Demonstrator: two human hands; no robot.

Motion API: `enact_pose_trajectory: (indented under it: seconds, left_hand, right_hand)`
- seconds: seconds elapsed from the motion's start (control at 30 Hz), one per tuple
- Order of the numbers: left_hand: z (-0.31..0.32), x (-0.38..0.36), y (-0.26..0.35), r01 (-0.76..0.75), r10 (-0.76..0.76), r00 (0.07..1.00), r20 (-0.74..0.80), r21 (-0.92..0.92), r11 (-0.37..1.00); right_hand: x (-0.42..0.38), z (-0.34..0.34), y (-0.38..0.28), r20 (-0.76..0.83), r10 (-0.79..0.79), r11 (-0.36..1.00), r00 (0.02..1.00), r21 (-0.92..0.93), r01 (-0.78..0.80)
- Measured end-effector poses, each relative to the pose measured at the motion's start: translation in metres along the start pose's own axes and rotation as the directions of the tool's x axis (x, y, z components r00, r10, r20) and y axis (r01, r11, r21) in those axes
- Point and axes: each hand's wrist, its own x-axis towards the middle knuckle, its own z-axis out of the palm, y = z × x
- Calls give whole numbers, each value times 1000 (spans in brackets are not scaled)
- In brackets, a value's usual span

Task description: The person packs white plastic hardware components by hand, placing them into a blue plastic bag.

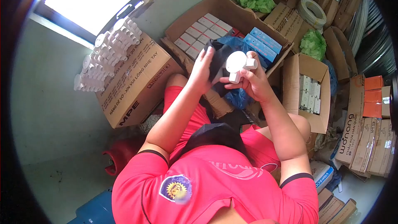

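My right hand (258, 84) grips a white plastic conduit junction box (237, 62), round-faced with short pipe stubs, in front of my chest. A black cloth (220, 56) is held in my left hand (201, 71), its thumb side toward the box. The cloth hangs just left of the box, and a small gap seems to separate them. To the left, many similar white junction boxes (108, 50) are stacked in rows on top of a closed cardboard carton (137, 84).
Ahead stands an open large carton (178, 21) with white boxes (204, 31), blue boxes (263, 44) and a blue plastic bag (238, 98). On the right are a smaller open carton (292, 84), stacked cartons (375, 141) and a cable coil (311, 12). A red stool (124, 153) is beside me.
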Motion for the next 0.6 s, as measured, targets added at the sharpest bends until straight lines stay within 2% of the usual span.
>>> enact_pose_trajectory:
  seconds: [0.07, 0.1, 0.17, 0.2, 0.23, 0.27, 0.33, 0.37, 0.43, 0.47, 0.5, 0.53, 0.57, 0.6]
  left_hand:
    - [6, -9, 15, 307, -297, 951, 83, -308, 900]
    - [2, -8, 13, 322, -311, 946, 88, -342, 883]
    - [-17, -2, -5, 212, -204, 977, 55, -222, 952]
    - [-8, -8, -4, 67, -65, 998, 18, -123, 990]
    - [1, -14, -3, -76, 76, 997, -19, -14, 997]
    - [2, -16, -3, -118, 120, 988, -97, 19, 993]
    - [-7, -13, -3, -211, 235, 961, -149, 160, 964]
    - [-12, -12, 0, -220, 255, 952, -170, 200, 955]
    - [-11, -11, 5, -296, 364, 911, -193, 307, 904]
    - [-9, -11, 7, -331, 403, 902, -157, 350, 877]
    - [-5, -12, 10, -363, 437, 892, -117, 391, 846]
    - [-2, -14, 13, -395, 469, 880, -77, 431, 812]
    - [-1, -18, 17, -361, 440, 895, -76, 455, 814]
    - [-2, -18, 22, -334, 409, 905, -112, 406, 851]
  right_hand:
    - [2, -1, -5, 72, 27, 1000, 997, -11, -26]
    - [3, 4, -8, 79, 15, 1000, 997, 2, -15]
    - [10, -8, -4, 27, -16, 961, 999, -275, 23]
    - [13, -7, -4, 2, -37, 914, 999, -405, 35]
    - [14, 0, -6, 27, -30, 925, 999, -378, 38]
    - [17, -4, -7, 69, -9, 879, 998, -474, 41]
    - [25, -7, -12, 146, 52, 758, 988, -650, 56]
    - [25, -6, -13, 98, 87, 731, 991, -683, 3]
    - [26, 6, -17, 61, 35, 465, 998, -885, 38]
    - [27, 12, -18, 49, 3, 311, 999, -949, 45]
    - [30, 20, -17, 171, -66, 219, 983, -959, 181]
    - [31, 24, -13, 138, -69, 214, 988, -965, 150]
    - [33, 27, -8, 108, -73, 210, 991, -970, 121]
    - [35, 29, -5, 78, -78, 207, 994, -974, 92]
